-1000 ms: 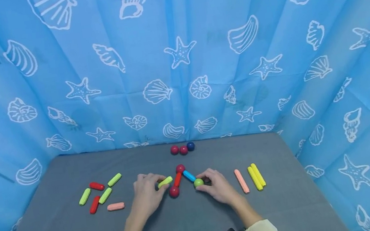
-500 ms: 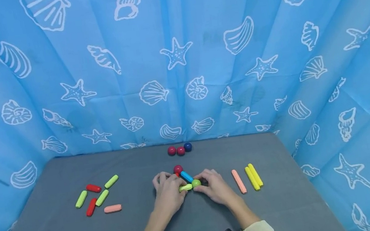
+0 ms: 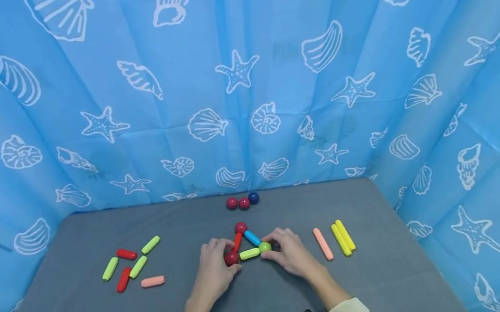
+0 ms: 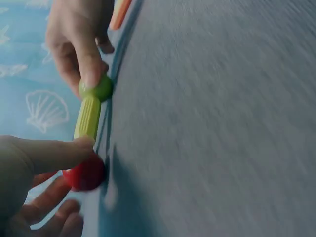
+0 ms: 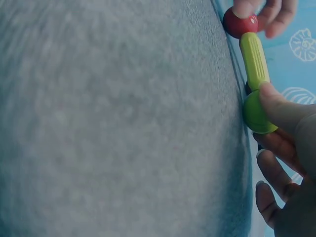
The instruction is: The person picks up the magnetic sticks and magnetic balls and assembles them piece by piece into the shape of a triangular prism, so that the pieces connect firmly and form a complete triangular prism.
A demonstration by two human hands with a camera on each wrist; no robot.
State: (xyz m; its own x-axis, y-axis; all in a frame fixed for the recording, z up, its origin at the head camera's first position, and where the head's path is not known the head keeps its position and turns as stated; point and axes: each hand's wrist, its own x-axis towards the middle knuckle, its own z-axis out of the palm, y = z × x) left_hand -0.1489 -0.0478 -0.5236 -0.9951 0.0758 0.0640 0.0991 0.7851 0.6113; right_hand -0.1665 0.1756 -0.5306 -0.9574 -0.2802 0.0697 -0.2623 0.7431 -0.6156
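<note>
In the head view, a small triangle of sticks and balls lies on the grey cloth. My left hand (image 3: 213, 272) pinches the red ball (image 3: 232, 258) at its left corner. With thumb and fingers, my right hand (image 3: 293, 252) holds the green ball (image 3: 265, 247) at the right corner. Between these balls runs a yellow-green stick (image 3: 249, 253), its left end right at the red ball. A red stick (image 3: 237, 242) and a blue stick (image 3: 252, 238) rise to another red ball (image 3: 241, 227) at the top. Both wrist views show the yellow-green stick (image 4: 88, 118) between the two hands.
Several loose short sticks (image 3: 138, 266) lie to the left, yellow-green, red and pink. On the right are a longer pink stick (image 3: 322, 244) and two yellow sticks (image 3: 343, 237). Two red balls and a blue ball (image 3: 253, 198) sit near the back edge, before a blue curtain (image 3: 242, 98).
My left hand brought the yellow-green stick rightward to the green ball and let it go, then moved back left to grip the red ball. My right hand has kept hold of the green ball.
</note>
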